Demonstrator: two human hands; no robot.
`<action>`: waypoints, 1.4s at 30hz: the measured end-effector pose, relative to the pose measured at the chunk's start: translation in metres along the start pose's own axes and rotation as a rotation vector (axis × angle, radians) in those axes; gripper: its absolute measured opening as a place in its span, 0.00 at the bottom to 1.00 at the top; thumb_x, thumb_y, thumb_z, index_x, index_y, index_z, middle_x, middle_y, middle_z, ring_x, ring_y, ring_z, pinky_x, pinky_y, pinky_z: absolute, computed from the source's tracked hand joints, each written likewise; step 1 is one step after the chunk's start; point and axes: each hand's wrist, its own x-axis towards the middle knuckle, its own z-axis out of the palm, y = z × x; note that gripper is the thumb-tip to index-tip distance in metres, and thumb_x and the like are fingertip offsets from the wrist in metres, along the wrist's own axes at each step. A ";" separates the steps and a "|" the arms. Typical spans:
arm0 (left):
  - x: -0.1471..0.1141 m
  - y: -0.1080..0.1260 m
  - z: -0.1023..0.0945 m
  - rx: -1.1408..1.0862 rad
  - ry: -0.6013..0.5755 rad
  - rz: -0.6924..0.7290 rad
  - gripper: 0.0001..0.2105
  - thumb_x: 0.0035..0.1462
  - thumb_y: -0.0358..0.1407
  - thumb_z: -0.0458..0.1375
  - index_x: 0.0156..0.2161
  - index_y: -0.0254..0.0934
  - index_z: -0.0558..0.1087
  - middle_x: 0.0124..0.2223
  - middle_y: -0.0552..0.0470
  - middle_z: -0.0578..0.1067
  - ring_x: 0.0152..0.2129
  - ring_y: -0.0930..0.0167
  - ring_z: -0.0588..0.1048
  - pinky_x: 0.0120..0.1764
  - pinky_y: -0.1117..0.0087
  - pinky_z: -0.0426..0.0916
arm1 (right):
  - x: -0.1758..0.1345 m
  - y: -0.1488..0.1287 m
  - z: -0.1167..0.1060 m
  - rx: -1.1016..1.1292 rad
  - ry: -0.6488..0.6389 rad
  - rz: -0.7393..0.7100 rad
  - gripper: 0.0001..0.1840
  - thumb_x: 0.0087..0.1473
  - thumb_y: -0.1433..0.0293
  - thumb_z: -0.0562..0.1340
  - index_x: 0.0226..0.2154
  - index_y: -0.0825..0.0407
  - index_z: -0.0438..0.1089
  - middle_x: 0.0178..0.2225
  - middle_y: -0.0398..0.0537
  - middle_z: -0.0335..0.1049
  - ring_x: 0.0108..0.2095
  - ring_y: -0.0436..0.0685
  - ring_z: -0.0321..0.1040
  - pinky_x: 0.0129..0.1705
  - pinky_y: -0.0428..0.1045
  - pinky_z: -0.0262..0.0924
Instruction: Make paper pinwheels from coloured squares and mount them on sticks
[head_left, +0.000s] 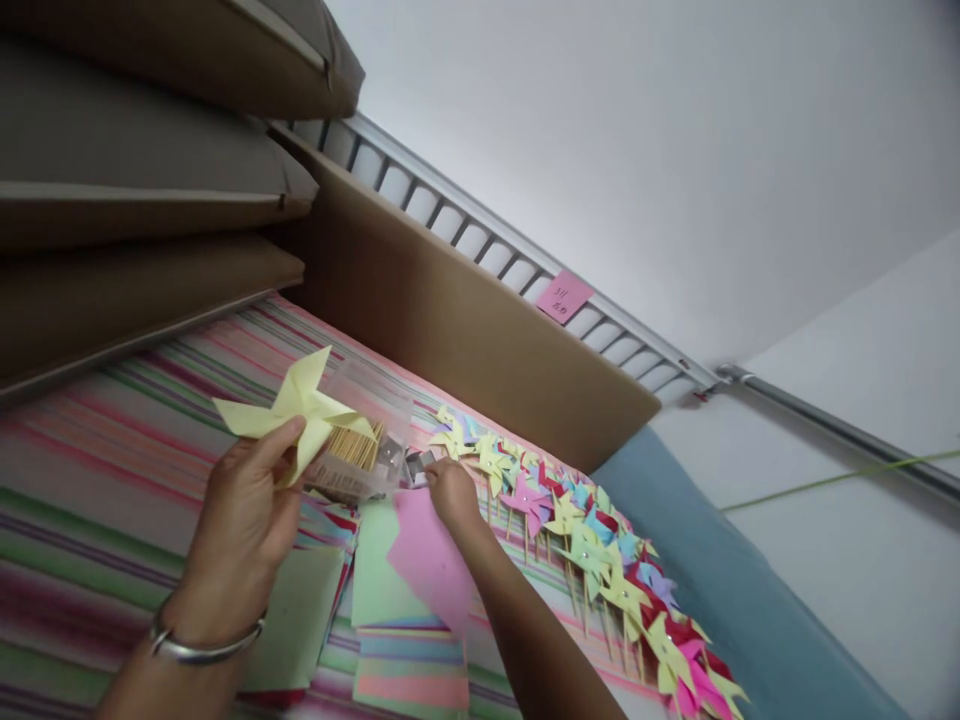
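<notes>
A pale yellow paper pinwheel (311,408) is pinched between the thumb and fingers of my left hand (251,500), which wears a metal bangle. Its blades are folded in, and no stick shows on it. My right hand (452,495) is closed, fingers down at a small grey box (420,468); the fingertips are partly hidden, so what they grip is unclear. Behind the pinwheel, a clear plastic box (367,385) holds a bundle of thin wooden sticks (352,447). Pink paper (431,560) and green paper (375,575) lie below my right hand.
Many finished pinwheels on sticks (592,555) lie in a long row on the right. Another stack of coloured paper (296,620) sits near my left wrist. A striped cloth (82,500) covers the surface. A brown board (465,330), stacked cushions (150,160) and a blue padded edge (720,570) surround it.
</notes>
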 end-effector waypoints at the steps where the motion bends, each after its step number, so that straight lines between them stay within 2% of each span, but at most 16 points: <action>1: 0.001 -0.001 0.000 -0.003 0.002 -0.005 0.05 0.38 0.27 0.64 0.21 0.36 0.73 0.22 0.58 0.75 0.22 0.75 0.73 0.33 0.74 0.72 | 0.009 -0.001 0.004 -0.059 -0.039 0.005 0.12 0.53 0.77 0.55 0.26 0.54 0.73 0.34 0.50 0.72 0.42 0.57 0.66 0.44 0.50 0.57; 4: 0.002 -0.007 0.001 -0.009 -0.004 -0.021 0.07 0.38 0.27 0.65 0.18 0.36 0.70 0.19 0.59 0.73 0.21 0.75 0.73 0.31 0.75 0.72 | 0.030 -0.005 0.017 -0.212 -0.161 0.029 0.08 0.57 0.69 0.58 0.35 0.55 0.70 0.40 0.49 0.70 0.41 0.56 0.67 0.45 0.54 0.61; 6: 0.003 -0.010 0.001 -0.012 -0.029 -0.041 0.06 0.38 0.28 0.65 0.19 0.35 0.71 0.20 0.59 0.73 0.21 0.75 0.73 0.30 0.75 0.72 | 0.040 -0.009 0.025 -0.293 -0.239 0.045 0.12 0.58 0.65 0.58 0.43 0.54 0.67 0.44 0.49 0.67 0.42 0.56 0.67 0.43 0.55 0.64; 10: 0.004 -0.011 0.000 -0.016 -0.053 -0.050 0.06 0.36 0.28 0.66 0.20 0.35 0.73 0.21 0.58 0.75 0.21 0.75 0.73 0.27 0.76 0.71 | 0.051 -0.013 0.035 -0.403 -0.345 0.071 0.14 0.58 0.66 0.58 0.46 0.53 0.65 0.47 0.50 0.66 0.43 0.56 0.67 0.43 0.55 0.65; 15: 0.005 -0.010 0.000 -0.021 -0.054 -0.051 0.07 0.36 0.27 0.66 0.18 0.35 0.72 0.20 0.60 0.74 0.20 0.76 0.72 0.27 0.77 0.70 | 0.054 -0.013 0.041 -0.448 -0.358 0.071 0.15 0.58 0.66 0.58 0.47 0.53 0.65 0.47 0.50 0.65 0.44 0.57 0.67 0.43 0.55 0.64; 21: 0.003 -0.014 0.003 -0.011 -0.051 -0.068 0.04 0.38 0.26 0.64 0.20 0.34 0.74 0.21 0.57 0.76 0.21 0.74 0.74 0.26 0.77 0.71 | 0.051 -0.010 0.046 -0.397 -0.319 0.066 0.15 0.58 0.66 0.58 0.46 0.53 0.65 0.47 0.51 0.65 0.44 0.57 0.66 0.44 0.56 0.64; 30: 0.001 -0.016 0.007 0.010 -0.048 -0.089 0.06 0.45 0.23 0.59 0.22 0.33 0.75 0.24 0.55 0.77 0.22 0.76 0.74 0.30 0.78 0.73 | 0.049 0.002 0.049 -0.081 -0.208 0.113 0.12 0.58 0.65 0.58 0.43 0.54 0.67 0.44 0.49 0.67 0.42 0.55 0.67 0.43 0.55 0.64; 33: 0.001 -0.018 0.007 0.003 -0.056 -0.099 0.07 0.46 0.22 0.58 0.23 0.33 0.76 0.24 0.56 0.77 0.21 0.76 0.74 0.30 0.78 0.73 | 0.052 0.002 0.045 0.074 -0.133 0.143 0.09 0.57 0.66 0.59 0.37 0.55 0.69 0.38 0.47 0.70 0.37 0.53 0.68 0.40 0.52 0.64; 36: 0.002 -0.018 0.007 0.001 -0.048 -0.104 0.06 0.44 0.23 0.59 0.22 0.34 0.75 0.22 0.57 0.76 0.20 0.76 0.73 0.31 0.77 0.73 | 0.049 -0.002 0.032 0.247 -0.030 0.166 0.03 0.51 0.73 0.60 0.29 0.53 0.71 0.28 0.44 0.70 0.31 0.52 0.67 0.34 0.47 0.61; 39: 0.003 -0.020 0.006 0.019 -0.056 -0.099 0.05 0.40 0.24 0.62 0.20 0.35 0.74 0.19 0.58 0.74 0.19 0.76 0.72 0.32 0.75 0.73 | 0.024 -0.002 0.016 0.447 0.058 0.160 0.08 0.47 0.75 0.57 0.29 0.52 0.70 0.24 0.42 0.68 0.26 0.51 0.64 0.28 0.45 0.57; 42: 0.002 -0.029 0.004 0.085 -0.104 -0.106 0.05 0.36 0.26 0.65 0.19 0.35 0.73 0.19 0.58 0.74 0.20 0.75 0.73 0.30 0.75 0.72 | -0.027 0.009 0.010 0.654 0.097 0.180 0.09 0.46 0.71 0.56 0.33 0.52 0.68 0.23 0.41 0.65 0.23 0.50 0.61 0.25 0.45 0.55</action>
